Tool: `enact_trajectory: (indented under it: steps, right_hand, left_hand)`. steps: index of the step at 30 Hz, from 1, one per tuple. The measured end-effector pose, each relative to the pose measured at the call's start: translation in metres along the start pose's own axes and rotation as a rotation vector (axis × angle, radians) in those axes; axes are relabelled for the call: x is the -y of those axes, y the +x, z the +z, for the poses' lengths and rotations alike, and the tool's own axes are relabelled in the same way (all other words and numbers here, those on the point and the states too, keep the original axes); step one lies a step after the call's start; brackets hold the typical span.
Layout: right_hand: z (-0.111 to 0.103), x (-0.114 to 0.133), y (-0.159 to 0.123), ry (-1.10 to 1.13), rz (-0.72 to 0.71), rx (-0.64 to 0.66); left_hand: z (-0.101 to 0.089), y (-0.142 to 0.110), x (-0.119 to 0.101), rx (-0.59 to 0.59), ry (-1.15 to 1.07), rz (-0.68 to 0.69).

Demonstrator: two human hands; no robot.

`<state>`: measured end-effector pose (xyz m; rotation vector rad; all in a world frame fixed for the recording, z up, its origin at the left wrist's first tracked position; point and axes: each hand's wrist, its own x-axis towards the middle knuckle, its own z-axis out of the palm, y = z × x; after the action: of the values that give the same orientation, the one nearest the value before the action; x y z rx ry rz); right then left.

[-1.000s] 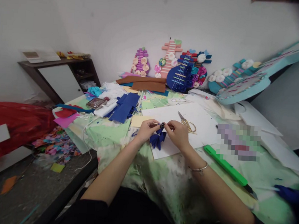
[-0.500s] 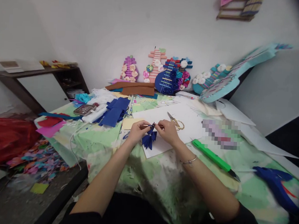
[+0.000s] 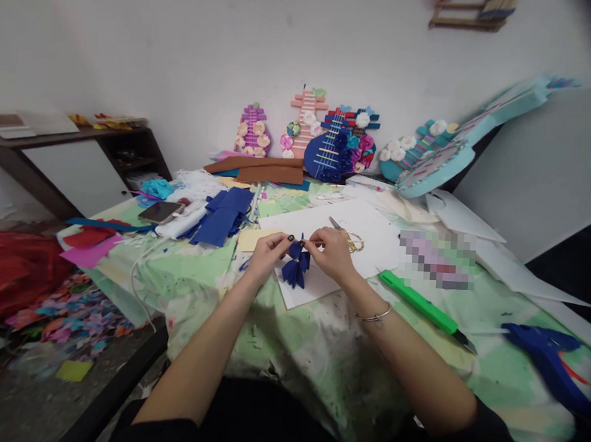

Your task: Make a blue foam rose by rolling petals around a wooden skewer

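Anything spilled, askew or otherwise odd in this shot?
Coloured scraps lie strewn across the floor beside the red plastic, perhaps spilled. A pixelated patch beyond the green cutter also looks odd, hiding what lies there.

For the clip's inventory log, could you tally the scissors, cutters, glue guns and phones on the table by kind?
Scissors: 1
Green cutter: 1
Blue glue gun: 1
Phone: 1
Total: 4, leaving out whatever the pixelated patch hides

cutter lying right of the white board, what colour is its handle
The cutter's handle is bright green, seen best in the head view.
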<state>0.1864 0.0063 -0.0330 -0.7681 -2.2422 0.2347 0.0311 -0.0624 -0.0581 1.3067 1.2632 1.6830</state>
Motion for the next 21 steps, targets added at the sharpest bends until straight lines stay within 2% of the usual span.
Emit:
enact_trajectory:
  steps: [12,21]
  right_hand:
    - [-0.0068,-0.0065,0.0034,-0.023,-0.009,0.11]
    - [-0.0075,-0.0025,0.0027,0.037,0.025,0.074]
  left_hand:
    - [0.0022,-0.0009,-0.0032,-0.006,0.088,0.043]
    - [0.0037,-0.0025,-0.0079,-0.012,0.062,-0.002]
